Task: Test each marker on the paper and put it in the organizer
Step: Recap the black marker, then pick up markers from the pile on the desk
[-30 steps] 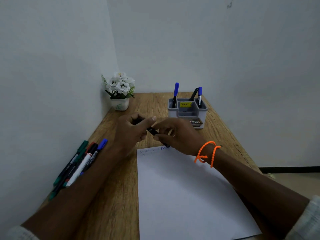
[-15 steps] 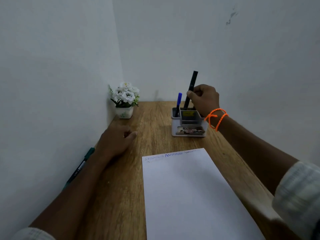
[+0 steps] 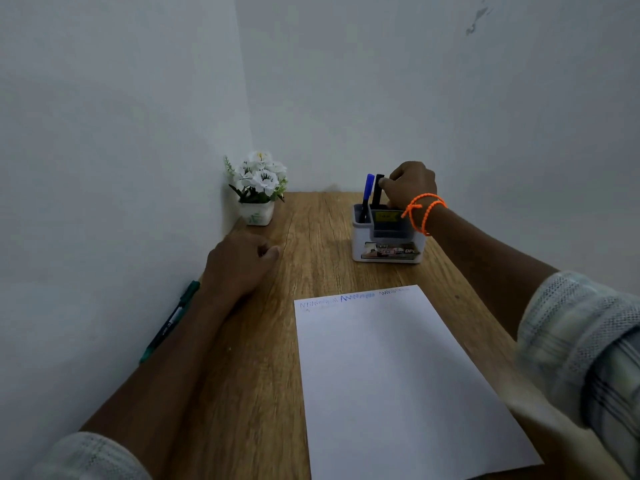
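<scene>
A grey and white organizer (image 3: 388, 244) stands at the back right of the wooden table. My right hand (image 3: 410, 187), with orange bands on the wrist, hovers over it and grips a black marker (image 3: 378, 190) that stands upright, lowered into a rear compartment. A blue-capped marker (image 3: 367, 194) stands beside it at the left. The white paper (image 3: 398, 375) lies in front of me, with short scribbles along its top edge. My left hand (image 3: 239, 263) rests loosely curled on the table and holds nothing. A green marker (image 3: 171, 320) shows along the wall, partly hidden by my left forearm.
A small white pot of white flowers (image 3: 258, 192) sits in the back left corner. Walls close in the table (image 3: 263, 393) at the left and the back. Bare wood lies between my left hand and the organizer.
My right hand carried the black marker from above the paper to the organizer and lowered it into a compartment. My left hand let go and settled on the table.
</scene>
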